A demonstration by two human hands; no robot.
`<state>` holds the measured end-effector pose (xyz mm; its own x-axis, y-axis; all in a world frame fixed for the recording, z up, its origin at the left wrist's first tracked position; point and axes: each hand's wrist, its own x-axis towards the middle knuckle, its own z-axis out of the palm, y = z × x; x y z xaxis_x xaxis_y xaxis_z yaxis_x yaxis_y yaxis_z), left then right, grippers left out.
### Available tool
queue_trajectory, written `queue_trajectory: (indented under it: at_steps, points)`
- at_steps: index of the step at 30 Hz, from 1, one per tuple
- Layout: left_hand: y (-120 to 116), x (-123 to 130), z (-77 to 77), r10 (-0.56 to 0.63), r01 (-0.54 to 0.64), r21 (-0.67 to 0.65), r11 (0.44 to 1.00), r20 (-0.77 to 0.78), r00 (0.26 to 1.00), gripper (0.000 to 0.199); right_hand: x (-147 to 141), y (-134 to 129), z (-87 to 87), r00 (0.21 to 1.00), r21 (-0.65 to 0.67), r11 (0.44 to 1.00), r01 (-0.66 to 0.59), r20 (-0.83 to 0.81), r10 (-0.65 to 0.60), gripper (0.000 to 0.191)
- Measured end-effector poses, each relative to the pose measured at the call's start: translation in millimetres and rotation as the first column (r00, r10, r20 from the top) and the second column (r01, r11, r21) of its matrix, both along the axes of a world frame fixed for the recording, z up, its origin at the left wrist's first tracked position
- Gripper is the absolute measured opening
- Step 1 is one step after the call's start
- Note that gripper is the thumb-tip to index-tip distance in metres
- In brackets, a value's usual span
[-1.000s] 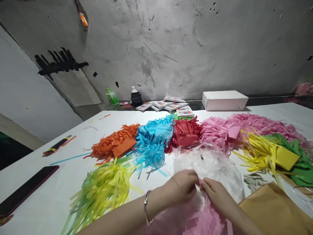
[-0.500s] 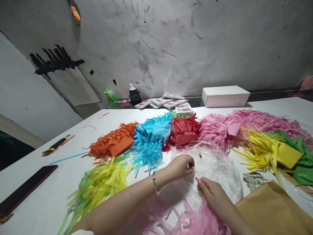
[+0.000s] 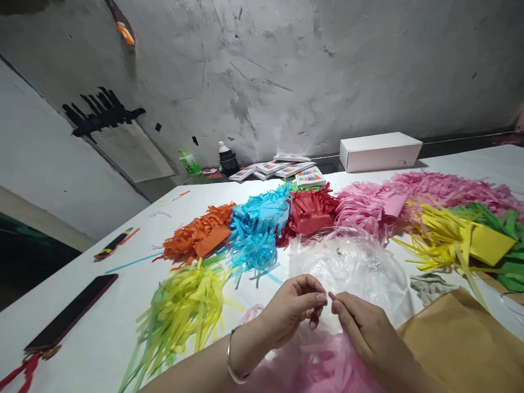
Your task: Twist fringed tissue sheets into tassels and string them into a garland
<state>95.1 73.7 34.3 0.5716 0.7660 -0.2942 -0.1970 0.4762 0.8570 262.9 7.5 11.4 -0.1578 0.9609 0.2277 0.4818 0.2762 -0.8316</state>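
Observation:
My right hand (image 3: 364,322) pinches the twisted top of a pink tissue-paper tassel (image 3: 327,365). Its loose strips hang below, partly hidden by my hands. Close by on the left is my left hand (image 3: 292,308), with a silver bangle at the wrist. Its thumb and fingertips are pressed together near the twisted tip; anything between them is too small to make out. Behind both hands lies a clear plastic bag (image 3: 356,262) with whitish contents. A yellow and light-green tassel bundle (image 3: 192,300) rests left of my left arm.
Orange (image 3: 196,234), blue (image 3: 260,224), red (image 3: 313,210), pink (image 3: 364,204) and yellow (image 3: 458,237) paper bundles spread across the white table. Brown paper (image 3: 462,338) lies at right, a phone (image 3: 73,311) and cutter (image 3: 117,244) at left. A white box (image 3: 380,153) stands behind.
My left hand has come down and turned, its fingertips now right beside the pink tassel's tip. My right hand keeps its pinch. The camera view has shifted slightly.

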Motion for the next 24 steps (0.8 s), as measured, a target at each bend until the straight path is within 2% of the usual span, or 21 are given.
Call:
queue_trajectory:
  at_steps: [3, 8, 12, 16, 24]
  points:
    - [-1.8, -0.9, 0.9, 0.003, -0.004, 0.014, 1.000, 0.007, 1.000, 0.033, 1.4, -0.1, 3.9, 0.999, 0.012, 1.000, -0.006, -0.038, 0.006, 0.037]
    - [-2.9, -1.9, 1.5, 0.031, -0.029, 0.080, 0.996, -0.022, 0.999, 0.034, 4.7, -0.2, 10.8, 0.998, -0.095, 0.994, -0.062, -0.015, 0.061, 0.039]
    - [-4.4, -2.4, 3.1, 0.011, -0.007, 0.087, 0.996, -0.048, 0.999, 0.035, 5.7, -0.9, 13.9, 0.993, -0.116, 0.990, -0.083, -0.097, 0.072, 0.041]
    - [-5.6, -2.0, 3.3, 0.012, -0.010, 0.087, 0.996, -0.022, 1.000, 0.033, 5.7, -0.6, 15.8, 0.990, -0.159, 0.982, -0.104, -0.107, 0.088, 0.041]
    - [-6.3, -1.3, -0.3, 0.004, -0.003, 0.084, 0.996, -0.019, 1.000, 0.033, 4.7, -0.1, 17.3, 0.987, -0.154, 0.983, -0.102, -0.142, 0.081, 0.042]
